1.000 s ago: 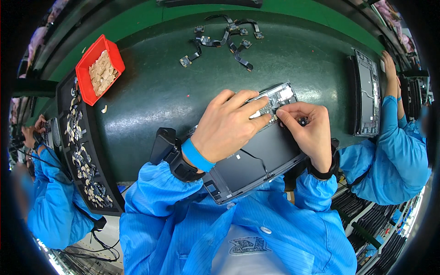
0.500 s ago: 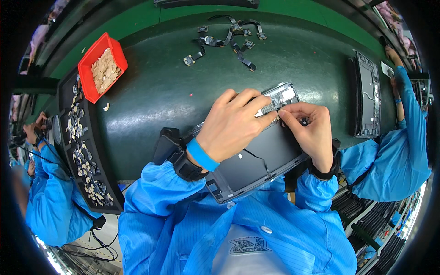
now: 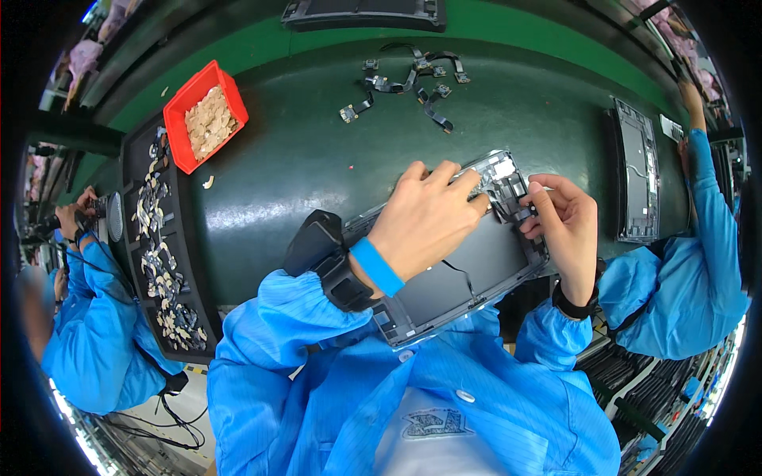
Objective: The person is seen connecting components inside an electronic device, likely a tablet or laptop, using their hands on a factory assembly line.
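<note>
An opened flat device chassis [image 3: 468, 274] with a dark inner panel lies tilted on the green belt in front of me. My left hand [image 3: 425, 218] rests on its upper part, fingers pressing down near the silver corner with small components [image 3: 498, 178]. My right hand [image 3: 565, 226] pinches a small dark part at that same corner, fingertips touching the chassis edge. Both wrists carry black bands, and the left also a blue band.
A red bin [image 3: 206, 115] of tan pieces stands at the far left. A black tray [image 3: 163, 246] of small parts runs along the left. Loose flex cables [image 3: 409, 83] lie at the back. Another chassis [image 3: 635, 170] lies right, near a co-worker's blue sleeve [image 3: 710, 230]. Another co-worker [image 3: 87, 317] is left.
My right hand has shifted slightly right along the chassis corner, and the left fingers have spread over it. The co-worker's arm at right has moved up.
</note>
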A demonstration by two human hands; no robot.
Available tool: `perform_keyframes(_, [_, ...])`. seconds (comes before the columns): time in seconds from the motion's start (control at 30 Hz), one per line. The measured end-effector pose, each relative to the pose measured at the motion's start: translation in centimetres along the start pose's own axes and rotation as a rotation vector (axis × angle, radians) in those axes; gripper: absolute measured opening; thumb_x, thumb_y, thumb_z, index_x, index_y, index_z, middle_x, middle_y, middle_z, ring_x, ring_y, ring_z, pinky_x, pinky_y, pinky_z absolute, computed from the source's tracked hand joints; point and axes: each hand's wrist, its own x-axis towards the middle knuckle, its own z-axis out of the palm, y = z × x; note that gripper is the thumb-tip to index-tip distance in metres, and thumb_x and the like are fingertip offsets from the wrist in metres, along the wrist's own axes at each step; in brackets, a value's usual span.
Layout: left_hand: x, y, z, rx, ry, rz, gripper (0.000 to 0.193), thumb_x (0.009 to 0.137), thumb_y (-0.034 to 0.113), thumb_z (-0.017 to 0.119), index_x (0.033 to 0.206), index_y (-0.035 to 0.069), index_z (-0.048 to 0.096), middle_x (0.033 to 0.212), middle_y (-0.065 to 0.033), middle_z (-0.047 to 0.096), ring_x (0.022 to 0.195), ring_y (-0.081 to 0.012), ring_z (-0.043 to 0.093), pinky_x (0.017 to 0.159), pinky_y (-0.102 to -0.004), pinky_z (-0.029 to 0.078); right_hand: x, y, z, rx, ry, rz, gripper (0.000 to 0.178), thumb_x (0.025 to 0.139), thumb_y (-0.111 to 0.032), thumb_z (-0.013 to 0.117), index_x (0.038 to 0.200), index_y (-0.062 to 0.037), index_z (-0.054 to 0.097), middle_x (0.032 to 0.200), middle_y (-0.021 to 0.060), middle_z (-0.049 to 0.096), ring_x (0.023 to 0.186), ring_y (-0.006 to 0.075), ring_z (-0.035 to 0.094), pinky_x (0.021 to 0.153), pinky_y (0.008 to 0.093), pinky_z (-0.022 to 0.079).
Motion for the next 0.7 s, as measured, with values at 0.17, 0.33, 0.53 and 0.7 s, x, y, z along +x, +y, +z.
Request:
perform_keyframes(0.17, [-0.6,-0.4,0.1,-0.106,0.104,0.010,0.040,0.079,0.008,0.070,0.117,0.020,0.076,0.125,-0.0005,0.067,0.120,-0.0196,0.061,0.090,-0.0371,0.049,0.1,1.6,-1.1,0.007,0.001,-0.053,0.022,0.098,-0.009,0.071,0.114,0.0056,0.068,0.083,0.0086,0.074,0.064,0.0092,0.067,0.055,0.0225,0.053])
perform_keyframes(0.33, [1.2,1.6,0.1,-0.301,0.215,0.053,0.039,0.082,0.011,0.075,0.121,0.012,0.074,0.123,-0.0070,0.070,0.120,-0.0234,0.064,0.100,-0.0407,0.048,0.4,1.9,-1.9,0.030,-0.019,-0.035,0.021,0.096,-0.008,0.074,0.112,0.0044,0.068,0.077,0.0050,0.072,0.060,0.0071,0.063,0.052,0.0213,0.050])
perform_keyframes(0.53, [2.8,2.7,2.0,-0.540,0.135,0.065,0.026,0.087,0.016,0.078,0.111,0.006,0.077,0.103,-0.0074,0.076,0.098,-0.0242,0.071,0.090,-0.0363,0.050,1.3,3.3,-2.8,0.293,-0.151,0.028,0.034,0.098,-0.011,0.073,0.126,0.0044,0.062,0.081,0.0070,0.074,0.061,0.0076,0.064,0.052,0.0215,0.050])
perform_keyframes(0.7, [3.1,2.8,1.8,-0.364,0.195,0.171,0.022,0.085,0.013,0.078,0.106,0.008,0.078,0.097,-0.0028,0.076,0.092,-0.0188,0.070,0.080,-0.0325,0.048,0.9,3.8,-4.2,0.354,-0.027,0.023,0.039,0.102,-0.018,0.069,0.133,0.0034,0.058,0.102,0.0158,0.077,0.071,0.0111,0.069,0.057,0.0225,0.054])
